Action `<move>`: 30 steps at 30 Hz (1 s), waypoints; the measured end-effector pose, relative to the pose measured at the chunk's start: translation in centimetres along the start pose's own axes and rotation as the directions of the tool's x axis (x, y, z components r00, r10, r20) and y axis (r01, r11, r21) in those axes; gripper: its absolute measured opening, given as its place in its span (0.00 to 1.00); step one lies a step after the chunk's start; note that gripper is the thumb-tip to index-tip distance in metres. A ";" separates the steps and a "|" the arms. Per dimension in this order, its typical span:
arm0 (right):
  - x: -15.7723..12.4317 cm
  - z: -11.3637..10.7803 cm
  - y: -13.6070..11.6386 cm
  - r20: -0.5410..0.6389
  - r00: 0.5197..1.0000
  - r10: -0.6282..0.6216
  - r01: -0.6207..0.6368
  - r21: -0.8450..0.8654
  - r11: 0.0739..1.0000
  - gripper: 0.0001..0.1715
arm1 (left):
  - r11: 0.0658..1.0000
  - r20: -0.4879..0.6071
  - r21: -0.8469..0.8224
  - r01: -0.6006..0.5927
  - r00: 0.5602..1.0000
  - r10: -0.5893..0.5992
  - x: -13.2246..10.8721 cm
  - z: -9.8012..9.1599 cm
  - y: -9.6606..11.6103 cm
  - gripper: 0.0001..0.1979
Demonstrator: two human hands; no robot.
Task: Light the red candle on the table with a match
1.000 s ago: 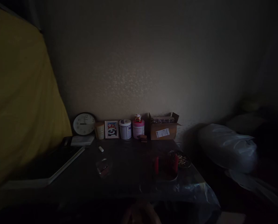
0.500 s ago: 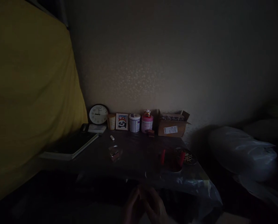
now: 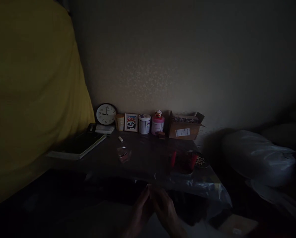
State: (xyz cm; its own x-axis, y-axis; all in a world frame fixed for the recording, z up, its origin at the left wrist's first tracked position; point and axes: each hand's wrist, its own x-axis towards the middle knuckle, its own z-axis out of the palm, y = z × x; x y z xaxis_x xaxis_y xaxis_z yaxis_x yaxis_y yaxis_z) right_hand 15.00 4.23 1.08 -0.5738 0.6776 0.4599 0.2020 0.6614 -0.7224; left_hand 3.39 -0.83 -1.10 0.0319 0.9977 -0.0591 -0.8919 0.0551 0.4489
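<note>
Both hands are close together at the near edge of the dark table (image 3: 143,155). My left hand (image 3: 141,206) has its fingers bent, their tips meeting those of my right hand (image 3: 166,206). A small, dim thing seems pinched between them, with a pale bit at the fingertips; the gloom hides what it is. Past the hands, to the right, two upright red candle-like sticks (image 3: 193,161) stand on the tabletop. Just behind them lies a round dish (image 3: 207,164) of thin pale sticks. To the left is a small reddish packet (image 3: 123,157) in clear wrap.
Along the wall stand a clock (image 3: 106,114), a yellowish cup (image 3: 120,122), a panda picture (image 3: 131,123), two tins (image 3: 144,124) and an open cardboard box (image 3: 185,131). A large book (image 3: 79,145) lies left, beside a yellow cloth (image 3: 38,82). Right of the table sits a pale bag (image 3: 257,157).
The view has tipped slightly downward, so the table things sit higher in it. My hands have risen a little in the picture and remain together.
</note>
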 end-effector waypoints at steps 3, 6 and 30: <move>0.0 0.3 0.3 -0.053 0.998 0.016 -0.017 -0.022 1.000 0.20 | 1.000 -0.002 0.003 0.011 1.000 -0.011 0.4 -0.2 -0.2 0.16; 0.0 0.4 0.2 -0.070 0.998 0.004 -0.006 -0.027 1.000 0.19 | 1.000 -0.001 0.026 0.009 1.000 -0.009 0.5 -0.2 -0.3 0.16; 0.7 -2.4 1.2 0.030 1.000 0.011 -0.007 -0.133 0.991 0.12 | 0.954 -0.171 0.268 0.132 0.981 -0.087 0.2 -1.0 0.0 0.15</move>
State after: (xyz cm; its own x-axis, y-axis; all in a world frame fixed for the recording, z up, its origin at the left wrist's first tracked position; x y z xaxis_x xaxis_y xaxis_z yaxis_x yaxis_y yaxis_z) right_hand 16.78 6.33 1.77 -0.5949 0.6749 0.4366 0.3094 0.6936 -0.6505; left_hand 2.95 -0.70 -1.95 0.0320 0.9678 -0.2497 -0.7262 0.1942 0.6595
